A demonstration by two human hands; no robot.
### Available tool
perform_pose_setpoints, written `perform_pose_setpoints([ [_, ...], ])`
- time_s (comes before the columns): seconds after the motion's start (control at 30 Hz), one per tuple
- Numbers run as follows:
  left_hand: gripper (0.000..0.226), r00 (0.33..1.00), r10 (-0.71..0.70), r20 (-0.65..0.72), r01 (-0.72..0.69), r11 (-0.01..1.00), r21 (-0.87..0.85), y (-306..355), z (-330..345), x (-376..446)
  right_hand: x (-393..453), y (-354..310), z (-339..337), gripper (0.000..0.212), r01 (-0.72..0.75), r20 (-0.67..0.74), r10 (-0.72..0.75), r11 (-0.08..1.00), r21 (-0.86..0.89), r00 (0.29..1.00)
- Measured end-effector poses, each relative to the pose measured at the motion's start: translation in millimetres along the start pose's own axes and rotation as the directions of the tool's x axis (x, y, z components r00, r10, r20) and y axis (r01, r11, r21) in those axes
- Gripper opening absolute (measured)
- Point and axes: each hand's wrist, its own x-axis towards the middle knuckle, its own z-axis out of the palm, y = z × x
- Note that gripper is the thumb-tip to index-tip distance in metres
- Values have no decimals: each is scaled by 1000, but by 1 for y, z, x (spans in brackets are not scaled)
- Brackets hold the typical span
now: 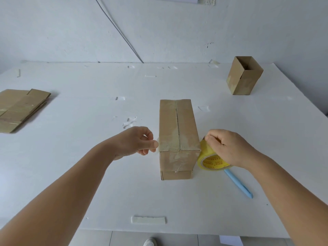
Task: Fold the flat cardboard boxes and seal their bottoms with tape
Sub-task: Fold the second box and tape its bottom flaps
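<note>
Nearest the person, a loose strip of tape (148, 220) lies flat on the white table (88, 174), and a blue cutter (237, 182) rests just right of the work, probably kept close for slicing the tape. Between the hands a cardboard box (177, 137) stands with its closed bottom flaps turned up, so the seam can be reached from above. The left hand (136, 142) pinches the free end of the clear tape between thumb and fingertips at the box's left edge, the other fingers curled in. The right hand (229, 148) is closed over the yellow tape roll (210, 159) at the box's right edge, thumb pressing the top of the roll. Held so, the tape spans the near end of the box across the seam, seemingly kept taut so it goes down without creases. Farther left lies a stack of flat boxes (21, 109), apparently awaiting folding. At the far right an open box (244, 76) stands upright, likely finished and set aside.
</note>
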Motion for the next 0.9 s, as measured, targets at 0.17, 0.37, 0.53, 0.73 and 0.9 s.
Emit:
perform_pose_setpoints([
  [0.17,35,993,-19,118,33,993,-117,-5,0,8,1,-2,4,32,22,-27,-22,1000,-17,999],
  [0.37,78,988,-117,100,130,982,-138,-23,13,10,4,-1,8,33,45,-63,-50,996,-74,997],
  [0.53,36,992,-124,8,123,965,-232,-34,23,12,7,-2,9,32,29,-70,-35,996,-86,997],
  [0.73,11,865,44,-499,-126,983,-131,-27,45,-14,7,-1,12,33,17,-86,-26,994,-106,996],
  [0.9,57,840,333,-428,-374,927,-11,-20,101,-50,6,0,14,35,11,-96,-22,993,-117,995],
])
